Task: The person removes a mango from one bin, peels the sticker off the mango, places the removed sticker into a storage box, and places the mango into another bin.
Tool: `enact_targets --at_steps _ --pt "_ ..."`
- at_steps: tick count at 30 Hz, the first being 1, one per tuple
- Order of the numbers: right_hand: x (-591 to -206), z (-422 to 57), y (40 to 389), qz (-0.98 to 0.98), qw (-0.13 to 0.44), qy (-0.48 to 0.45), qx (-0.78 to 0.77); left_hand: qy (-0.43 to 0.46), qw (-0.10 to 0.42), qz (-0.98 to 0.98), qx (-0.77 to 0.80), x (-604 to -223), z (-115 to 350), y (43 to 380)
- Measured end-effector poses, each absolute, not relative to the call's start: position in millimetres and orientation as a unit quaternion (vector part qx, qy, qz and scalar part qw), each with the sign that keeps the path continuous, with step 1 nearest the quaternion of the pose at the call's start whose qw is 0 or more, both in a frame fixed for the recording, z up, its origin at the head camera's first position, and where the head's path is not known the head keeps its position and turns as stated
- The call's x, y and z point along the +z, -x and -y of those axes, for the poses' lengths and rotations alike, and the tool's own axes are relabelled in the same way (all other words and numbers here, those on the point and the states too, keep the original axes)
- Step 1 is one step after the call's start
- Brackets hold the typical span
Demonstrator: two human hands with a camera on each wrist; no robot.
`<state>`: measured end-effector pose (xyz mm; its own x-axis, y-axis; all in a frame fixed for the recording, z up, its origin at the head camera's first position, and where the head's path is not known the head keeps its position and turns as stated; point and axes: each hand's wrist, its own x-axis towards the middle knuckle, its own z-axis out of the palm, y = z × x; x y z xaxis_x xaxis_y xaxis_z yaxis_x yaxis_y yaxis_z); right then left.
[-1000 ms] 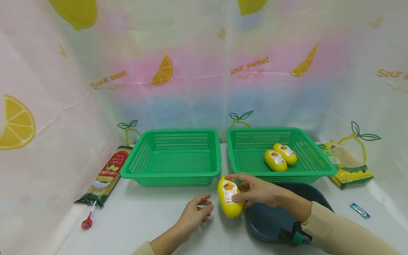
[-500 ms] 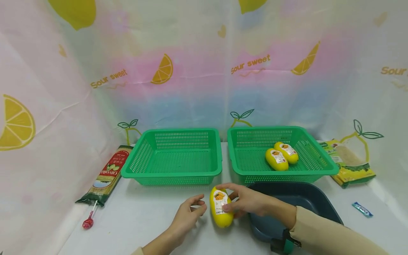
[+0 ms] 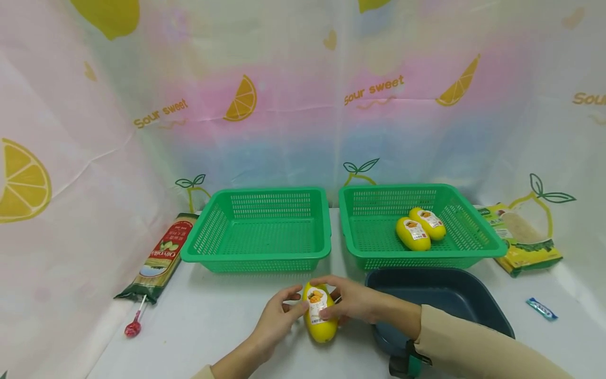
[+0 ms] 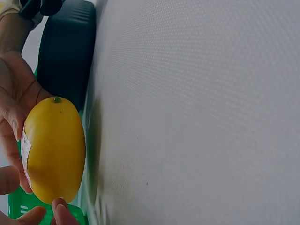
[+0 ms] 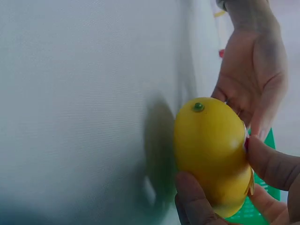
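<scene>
A smooth yellow melon with a white fruit-picture label is held upright over the white table, between both hands. My right hand grips it from the right, thumb on the label and fingers round the far side. From the left, my left hand meets it, with the thumb at the label's edge. Left fingertips overlap one end of the melon in the left wrist view. A small green stem spot shows on the melon in the right wrist view.
Two labelled yellow melons lie in the right green basket; the left green basket holds nothing. A dark blue tub stands under my right forearm. Around these lie a pasta packet, a lollipop, a yellow bag and a small wrapped sweet.
The right hand has brought the melon left and toward me, away from the tub's side. The left hand, apart from it before, now touches it.
</scene>
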<state>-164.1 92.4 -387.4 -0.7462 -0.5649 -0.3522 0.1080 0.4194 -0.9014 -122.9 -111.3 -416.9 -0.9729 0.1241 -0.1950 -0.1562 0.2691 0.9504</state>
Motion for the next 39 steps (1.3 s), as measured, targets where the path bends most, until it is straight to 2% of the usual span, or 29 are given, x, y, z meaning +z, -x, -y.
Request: enact_targets --at_steps 13,39 --pt "-391 -85 163 -0.795 0.309 0.118 -0.508 0.004 0.117 -0.792 0.599 -420 113 125" --pt "-393 -87 167 -0.801 0.302 0.101 -0.507 -0.055 0.164 -0.805 0.568 -425 110 141"
